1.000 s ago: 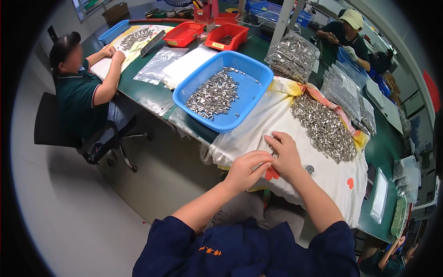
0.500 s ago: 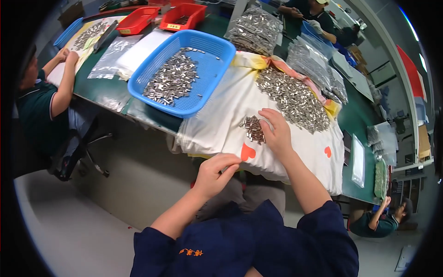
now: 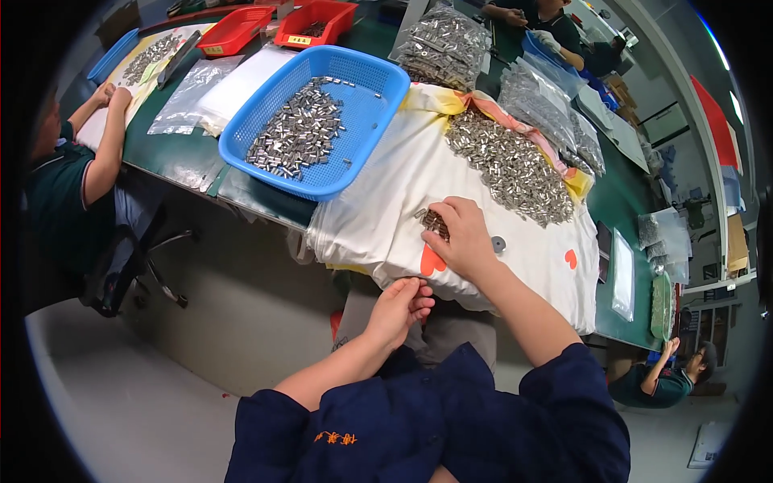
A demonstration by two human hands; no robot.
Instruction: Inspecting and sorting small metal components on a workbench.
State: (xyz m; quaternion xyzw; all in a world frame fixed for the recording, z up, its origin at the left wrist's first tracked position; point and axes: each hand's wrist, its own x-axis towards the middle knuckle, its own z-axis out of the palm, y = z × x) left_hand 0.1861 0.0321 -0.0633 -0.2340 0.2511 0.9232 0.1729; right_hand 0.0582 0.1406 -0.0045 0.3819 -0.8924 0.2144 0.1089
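Observation:
My right hand (image 3: pixel 462 241) is curled around a small pile of short metal cylinders (image 3: pixel 436 224) on the white cloth (image 3: pixel 378 217), thumb on the near side, fingers on the far side. My left hand (image 3: pixel 400 310) is at the cloth's front edge, below a red heart print (image 3: pixel 431 260). Its thumb and forefinger are pinched together; what they hold, if anything, does not show. A small grey disc (image 3: pixel 498 244) lies beside my right wrist. Beyond it spreads a large heap of similar cylinders (image 3: pixel 515 173).
A blue basket (image 3: pixel 233 145) with loose cylinders stands left of the cloth. Behind are red bins (image 3: pixel 235 32) and full clear bags (image 3: pixel 443 48). Plastic bags (image 3: pixel 189 97) lie at the left. One person (image 3: pixel 72 177) sits at left; others work at the back and right.
My right hand has moved left and closed around the small pile, and the grey disc now shows beside it. My left hand has shifted right and slightly down, fingers curling in.

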